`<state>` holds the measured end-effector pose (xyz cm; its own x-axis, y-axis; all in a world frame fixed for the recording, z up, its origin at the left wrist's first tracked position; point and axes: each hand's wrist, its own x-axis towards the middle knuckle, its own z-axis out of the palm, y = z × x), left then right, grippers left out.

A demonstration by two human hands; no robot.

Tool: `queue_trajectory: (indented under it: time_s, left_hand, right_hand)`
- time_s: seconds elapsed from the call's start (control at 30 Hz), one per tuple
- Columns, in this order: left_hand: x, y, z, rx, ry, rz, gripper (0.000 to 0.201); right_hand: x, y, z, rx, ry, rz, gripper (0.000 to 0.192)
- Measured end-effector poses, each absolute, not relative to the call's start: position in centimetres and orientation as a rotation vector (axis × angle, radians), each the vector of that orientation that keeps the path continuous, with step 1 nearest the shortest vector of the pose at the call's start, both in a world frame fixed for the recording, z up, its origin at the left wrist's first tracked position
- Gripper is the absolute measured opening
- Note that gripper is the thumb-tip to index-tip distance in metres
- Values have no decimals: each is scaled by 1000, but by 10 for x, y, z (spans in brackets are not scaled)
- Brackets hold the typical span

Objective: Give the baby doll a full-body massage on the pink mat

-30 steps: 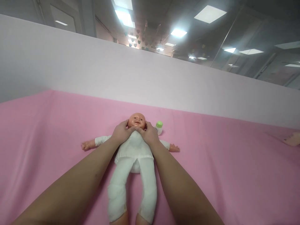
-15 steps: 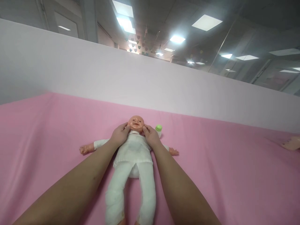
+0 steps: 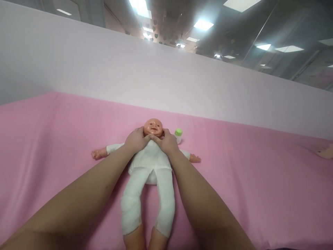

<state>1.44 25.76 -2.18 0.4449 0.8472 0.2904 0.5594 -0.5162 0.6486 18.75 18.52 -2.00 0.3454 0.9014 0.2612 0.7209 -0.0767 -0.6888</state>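
Observation:
A baby doll point(image 3: 149, 156) in a white cloth suit lies on its back on a pink sheet, arms spread to the sides, bare lower legs toward me. My left hand point(image 3: 137, 139) grips the left side of its head at the jaw and neck. On the opposite side, my right hand point(image 3: 168, 141) does the same. Both thumbs meet just under the doll's chin, and the other fingers are partly hidden beside and behind the head. Right beside my right hand stands a small bottle point(image 3: 178, 136) with a green cap.
The pink sheet point(image 3: 215, 166) covers the surface around the doll. A low white wall point(image 3: 125, 73) runs behind it, with glass and ceiling lights above. A skin-coloured object point(image 3: 326, 151) is cut off at the far right edge.
My thumbs have moved inward from the sides of the doll's face to beneath its chin. The view has tilted down slightly, showing more of the doll's lower legs.

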Motion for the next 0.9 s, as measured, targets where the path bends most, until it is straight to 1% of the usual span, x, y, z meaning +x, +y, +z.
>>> queue_trajectory:
  time_s: [0.07,0.2,0.6,0.7,0.9]
  left_hand:
    - [15,258,-21,2269,1243,794,43]
    - [14,259,-21,2263,1217,795,45]
    - [11,260,-24,2204,1166,879,42]
    - [12,264,-27,2169,1147,902,44]
    - [12,266,-30,2098,1180,944,49]
  right_hand:
    - [186,185,-18,-1912,-1460,236,75]
    - [186,186,-17,-1970,-1498,167,65]
    - [195,189,-27,-1844,-1475,219,42]
    - [198,191,-30,-1812,-1461,253,39]
    - [205,196,-34,-1697,-1397,318,40]
